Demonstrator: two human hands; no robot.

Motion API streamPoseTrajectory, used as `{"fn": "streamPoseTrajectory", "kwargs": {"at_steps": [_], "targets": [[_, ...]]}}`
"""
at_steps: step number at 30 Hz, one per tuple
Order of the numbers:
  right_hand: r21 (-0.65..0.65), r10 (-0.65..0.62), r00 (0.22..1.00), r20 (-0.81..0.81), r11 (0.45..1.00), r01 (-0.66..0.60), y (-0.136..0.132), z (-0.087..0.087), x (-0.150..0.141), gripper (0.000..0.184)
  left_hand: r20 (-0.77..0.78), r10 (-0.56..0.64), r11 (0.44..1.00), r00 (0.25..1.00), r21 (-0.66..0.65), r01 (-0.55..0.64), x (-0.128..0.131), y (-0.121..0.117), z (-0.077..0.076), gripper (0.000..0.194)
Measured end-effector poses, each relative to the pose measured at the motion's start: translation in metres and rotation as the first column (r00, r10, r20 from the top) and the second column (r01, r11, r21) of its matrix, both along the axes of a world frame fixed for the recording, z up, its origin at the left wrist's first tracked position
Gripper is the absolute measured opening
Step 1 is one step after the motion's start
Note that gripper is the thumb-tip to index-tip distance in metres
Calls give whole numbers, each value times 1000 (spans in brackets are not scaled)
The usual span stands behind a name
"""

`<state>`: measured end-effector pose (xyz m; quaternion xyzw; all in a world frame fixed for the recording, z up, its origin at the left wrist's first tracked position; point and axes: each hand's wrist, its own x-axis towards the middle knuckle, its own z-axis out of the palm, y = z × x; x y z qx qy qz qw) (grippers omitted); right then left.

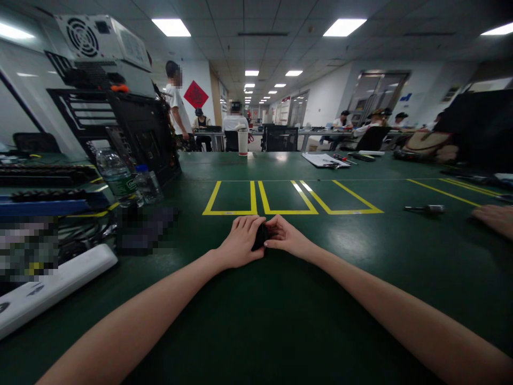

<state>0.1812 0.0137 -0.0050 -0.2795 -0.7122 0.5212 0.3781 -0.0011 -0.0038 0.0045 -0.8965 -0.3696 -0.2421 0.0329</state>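
Note:
Between my two hands is a small black rounded object (260, 237), mostly covered by fingers, so its kind does not show. My left hand (241, 241) wraps over it from the left, fingers on top and thumb below. From the right, my right hand (287, 236) pinches at its edge with curled fingers. Both hands are low over the green tabletop (280, 310), just in front of the yellow tape outlines (288, 210).
To the left stand an open computer case (140, 139), a water bottle (116, 174) and a white power strip (60, 289). A screwdriver-like tool (427, 209) and another person's hand (495, 219) are at the right. Farther back are a clipboard (323, 160) and a cup (242, 140).

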Motion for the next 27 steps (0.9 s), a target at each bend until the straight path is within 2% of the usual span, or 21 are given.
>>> {"fn": "streamPoseTrajectory", "kwargs": {"at_steps": [5,10,18,23,27], "targets": [[29,-62,998,-10,998,63,0,1,-3,23,0,1,1000,1000,-5,-1,0,0,1,65],[-2,-78,996,35,997,78,2,1,-2,30,7,-6,1000,1000,-8,6,0,0,2,64],[18,-3,1000,22,1000,3,0,1,0,34,8,-2,1000,1000,11,2,0,0,0,64],[68,-83,996,24,994,81,2,0,-2,26,4,1,1000,1000,2,-1,0,0,1,65],[6,-90,995,41,996,90,1,2,-3,33,11,-12,1000,1000,-12,12,0,-1,3,65]]}}
